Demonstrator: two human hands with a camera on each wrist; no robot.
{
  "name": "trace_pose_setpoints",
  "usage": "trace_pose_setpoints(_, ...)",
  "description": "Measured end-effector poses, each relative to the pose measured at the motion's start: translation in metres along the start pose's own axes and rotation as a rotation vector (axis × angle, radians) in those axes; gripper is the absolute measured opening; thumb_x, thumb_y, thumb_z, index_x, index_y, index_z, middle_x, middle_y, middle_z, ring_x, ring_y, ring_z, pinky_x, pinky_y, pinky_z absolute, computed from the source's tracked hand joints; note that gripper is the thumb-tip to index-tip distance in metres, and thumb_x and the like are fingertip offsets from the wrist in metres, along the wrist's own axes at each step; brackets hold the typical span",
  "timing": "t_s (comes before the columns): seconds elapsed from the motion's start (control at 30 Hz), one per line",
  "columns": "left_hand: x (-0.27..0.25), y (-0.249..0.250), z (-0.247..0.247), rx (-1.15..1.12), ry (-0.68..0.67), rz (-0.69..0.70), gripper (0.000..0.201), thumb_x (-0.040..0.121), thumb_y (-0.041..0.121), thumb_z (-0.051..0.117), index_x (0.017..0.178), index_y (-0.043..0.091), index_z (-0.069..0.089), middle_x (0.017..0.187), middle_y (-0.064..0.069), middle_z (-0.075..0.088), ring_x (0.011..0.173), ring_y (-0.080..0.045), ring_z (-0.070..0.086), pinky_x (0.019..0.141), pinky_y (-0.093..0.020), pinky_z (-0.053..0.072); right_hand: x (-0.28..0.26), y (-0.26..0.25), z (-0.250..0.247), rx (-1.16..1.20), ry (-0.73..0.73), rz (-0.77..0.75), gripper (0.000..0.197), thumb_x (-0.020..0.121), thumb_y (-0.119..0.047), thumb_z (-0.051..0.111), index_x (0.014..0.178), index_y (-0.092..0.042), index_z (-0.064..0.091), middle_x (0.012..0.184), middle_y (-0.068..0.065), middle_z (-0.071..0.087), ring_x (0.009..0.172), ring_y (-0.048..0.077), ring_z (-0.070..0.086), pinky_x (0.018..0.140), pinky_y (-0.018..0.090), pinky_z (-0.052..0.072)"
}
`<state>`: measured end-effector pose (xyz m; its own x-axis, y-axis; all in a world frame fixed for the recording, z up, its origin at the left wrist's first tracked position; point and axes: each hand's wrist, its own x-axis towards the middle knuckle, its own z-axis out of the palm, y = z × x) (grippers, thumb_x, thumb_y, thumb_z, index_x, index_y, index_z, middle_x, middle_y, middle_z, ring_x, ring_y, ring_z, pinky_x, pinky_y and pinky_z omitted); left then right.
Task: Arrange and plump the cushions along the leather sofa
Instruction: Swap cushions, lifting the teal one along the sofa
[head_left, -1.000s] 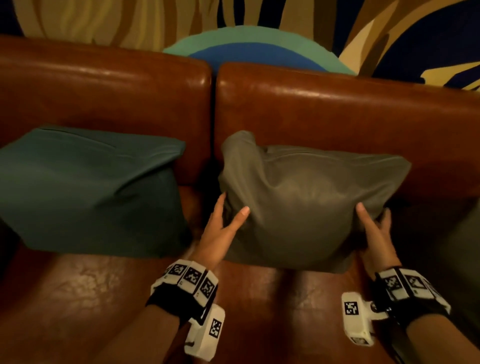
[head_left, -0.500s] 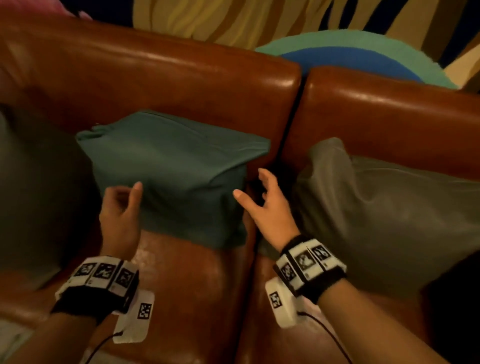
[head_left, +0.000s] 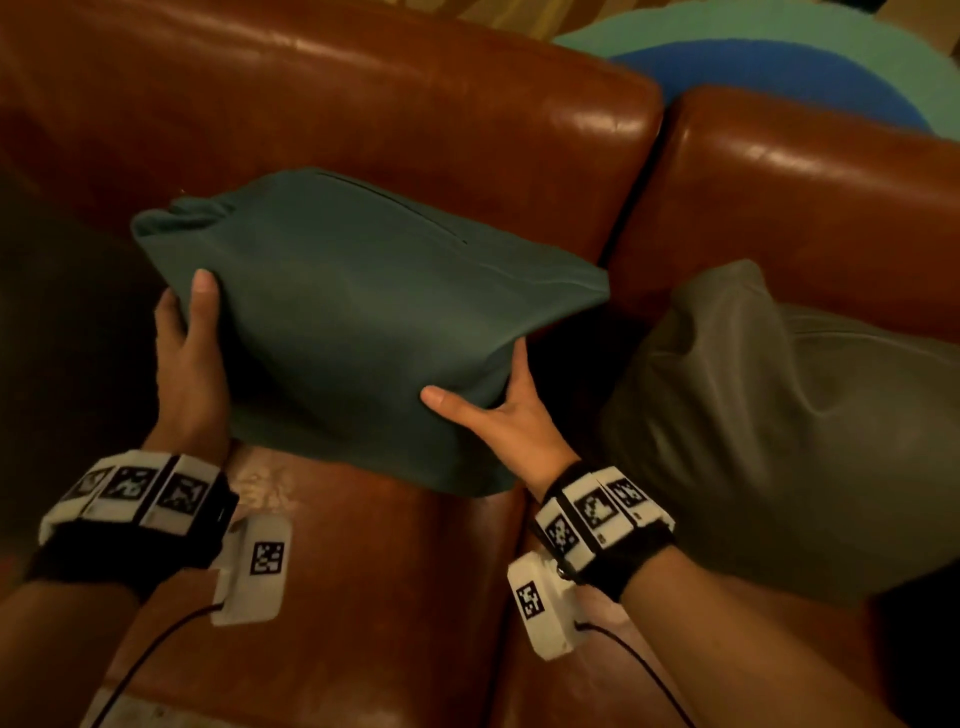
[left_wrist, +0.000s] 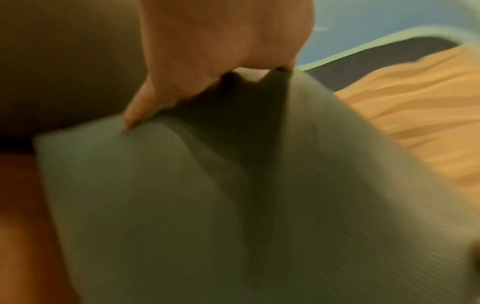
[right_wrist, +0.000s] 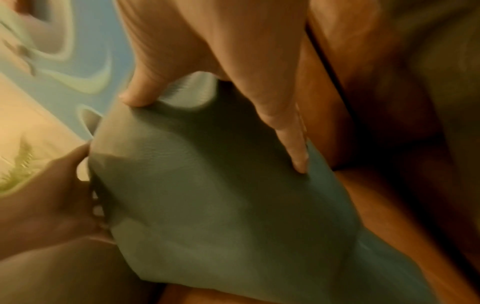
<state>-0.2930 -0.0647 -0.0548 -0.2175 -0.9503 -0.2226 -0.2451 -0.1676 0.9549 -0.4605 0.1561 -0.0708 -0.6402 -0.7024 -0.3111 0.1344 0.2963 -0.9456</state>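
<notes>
Centre of the head view: the teal cushion (head_left: 358, 332) sits on the brown leather sofa (head_left: 363, 109), gripped at its sides by the left hand (head_left: 189, 374) and the right hand (head_left: 511, 415), thumbs on its front. Only this view shows the grey-olive cushion (head_left: 779, 436) at right. The blurred wrist views show fingers (right_wrist: 291, 131) wrapped behind.

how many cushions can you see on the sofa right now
2 clearly: the teal cushion, gripped at its sides by the left hand and right hand, and the grey cushion to its right. A dark shape at the far left may be a third.
</notes>
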Motion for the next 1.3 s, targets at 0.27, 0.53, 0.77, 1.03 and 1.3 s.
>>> trace_pose_setpoints(0.27,-0.027,-0.016,0.030,0.131,0.038,0.050,0.087,0.079,0.079,0.042,0.150,0.032,0.028,0.155,-0.002,0.034,0.141,-0.020,0.033,0.116,-0.037,0.025,-0.004,0.024,-0.013,-0.038,0.050,0.055,0.118,0.045,-0.068,0.090,0.144,-0.058,0.026,0.160,-0.012,0.031,0.147,0.014,0.032,0.118,0.048,0.032)
trace_pose_setpoints(0.53,-0.019,-0.025,0.023,0.158,0.121,0.070,0.083,0.073,0.088,0.038,0.143,0.043,0.034,0.148,0.009,0.046,0.135,-0.013,0.043,0.113,-0.036,0.033,-0.003,0.028,-0.012,-0.081,0.018,0.085,0.130,0.043,-0.076,0.085,0.149,-0.057,0.014,0.164,-0.009,0.021,0.150,0.013,0.026,0.119,0.048,0.030)
trace_pose_setpoints(0.77,-0.004,-0.034,0.022,0.188,0.066,0.068,0.088,0.073,0.088,0.040,0.147,0.042,0.027,0.154,0.005,0.036,0.139,-0.016,0.037,0.116,-0.043,0.030,-0.005,0.017,-0.021,-0.130,-0.056,0.141,0.140,0.037,-0.083,0.078,0.148,-0.061,-0.004,0.167,-0.011,-0.002,0.154,0.016,0.010,0.122,0.050,0.022)
trace_pose_setpoints(1.03,-0.035,-0.006,0.042,0.472,0.261,0.258,0.085,0.082,0.076,0.044,0.144,0.018,0.038,0.150,-0.005,0.039,0.140,-0.020,0.035,0.114,-0.040,0.031,-0.048,-0.026,-0.073,-0.211,-0.045,0.087,0.112,0.070,-0.050,0.083,0.157,-0.029,0.016,0.161,-0.004,0.027,0.147,0.014,0.028,0.122,0.035,0.025)
trace_pose_setpoints(1.3,-0.216,0.078,0.177,0.362,-0.419,0.869,0.036,0.089,0.019,0.056,0.125,0.016,0.049,0.119,-0.010,0.053,0.110,-0.026,0.052,0.106,-0.029,0.035,-0.125,-0.049,-0.226,-0.330,0.552,-0.379,0.020,0.088,-0.028,0.064,0.108,-0.026,0.066,0.109,-0.009,0.062,0.111,0.017,0.060,0.102,0.037,0.047)
